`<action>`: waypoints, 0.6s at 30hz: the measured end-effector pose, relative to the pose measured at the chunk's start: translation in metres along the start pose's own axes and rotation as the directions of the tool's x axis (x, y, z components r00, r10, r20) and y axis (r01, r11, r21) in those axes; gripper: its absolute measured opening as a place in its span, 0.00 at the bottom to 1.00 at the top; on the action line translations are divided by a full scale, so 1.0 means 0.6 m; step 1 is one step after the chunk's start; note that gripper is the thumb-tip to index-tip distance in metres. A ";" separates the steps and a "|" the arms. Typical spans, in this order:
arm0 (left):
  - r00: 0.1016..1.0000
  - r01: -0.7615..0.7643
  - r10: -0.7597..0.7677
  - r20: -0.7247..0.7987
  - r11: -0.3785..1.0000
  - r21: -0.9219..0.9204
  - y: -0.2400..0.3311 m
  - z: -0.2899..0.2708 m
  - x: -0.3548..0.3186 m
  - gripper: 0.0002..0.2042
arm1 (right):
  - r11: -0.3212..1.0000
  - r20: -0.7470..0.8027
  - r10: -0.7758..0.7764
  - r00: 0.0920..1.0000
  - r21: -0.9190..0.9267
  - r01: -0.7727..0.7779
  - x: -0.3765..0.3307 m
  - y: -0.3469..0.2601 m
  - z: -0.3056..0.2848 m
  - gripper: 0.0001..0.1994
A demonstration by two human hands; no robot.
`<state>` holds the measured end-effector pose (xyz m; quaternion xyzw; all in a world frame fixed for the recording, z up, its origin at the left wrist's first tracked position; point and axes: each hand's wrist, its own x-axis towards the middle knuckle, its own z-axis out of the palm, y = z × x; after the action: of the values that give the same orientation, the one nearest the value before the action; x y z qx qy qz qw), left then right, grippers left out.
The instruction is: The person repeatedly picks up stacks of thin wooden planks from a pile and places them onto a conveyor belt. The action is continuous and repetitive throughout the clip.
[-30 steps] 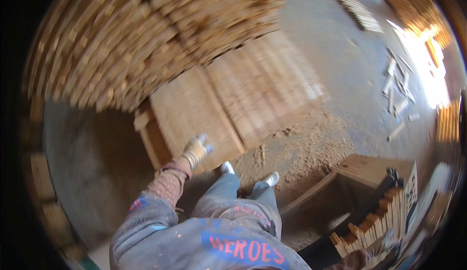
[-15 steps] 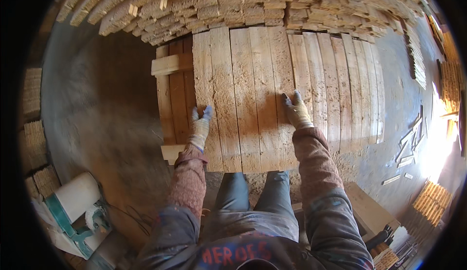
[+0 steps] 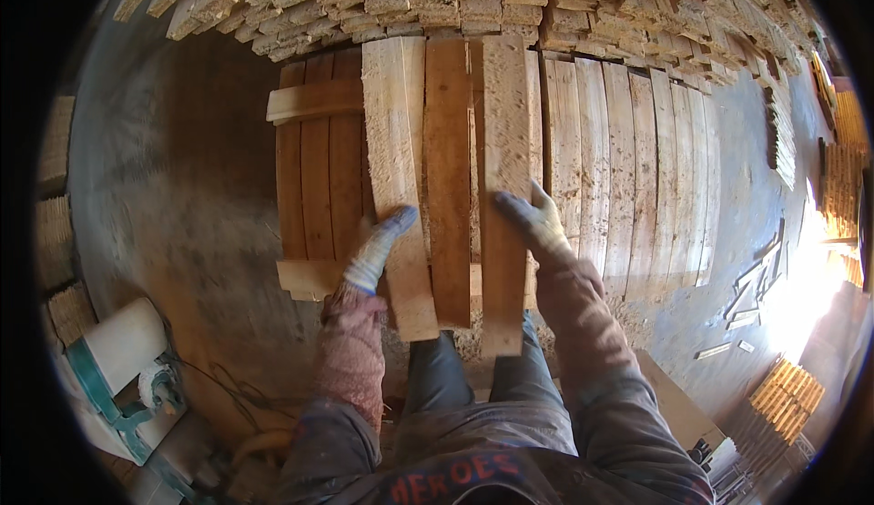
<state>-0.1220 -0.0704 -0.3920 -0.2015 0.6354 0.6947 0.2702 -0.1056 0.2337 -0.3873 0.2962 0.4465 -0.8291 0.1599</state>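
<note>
My left hand (image 3: 384, 243), in a pale glove with bluish fingertips, grips the outer edge of a wooden plank (image 3: 393, 141), its thumb lying over the top face. That plank is slightly tilted, and its near end sticks out toward my legs. On the right, my gloved right hand (image 3: 535, 218) holds a second plank (image 3: 505, 114) flecked with sawdust, thumb across its face. The fingers under both planks are hidden. Between the two held planks lies a smoother, browner board (image 3: 448, 186), with narrow gaps beside it.
More planks (image 3: 628, 177) lie side by side on the right of the pile. Darker boards (image 3: 316, 186) rest at left, with crosspieces (image 3: 314, 102) at their ends. A high stack of rough planks (image 3: 391, 0) rises beyond. A white-and-green machine (image 3: 118, 368) stands lower left; offcuts (image 3: 751, 287) litter the right floor.
My hands were at the outer sides of a closely packed row of sawdust-covered planks. Now they hold two separated planks, and a browner board shows between them.
</note>
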 end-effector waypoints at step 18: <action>0.922 0.116 -0.012 0.386 0.962 -0.247 -0.083 0.286 -0.028 0.32 | 0.946 -0.231 -0.320 0.919 -0.138 0.295 -0.192 -0.144 -0.183 0.54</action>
<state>-0.0667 0.1001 -0.4008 -0.1179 0.4649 0.7900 0.3819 -0.0242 0.3730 -0.3052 0.3162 0.5451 -0.7763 -0.0154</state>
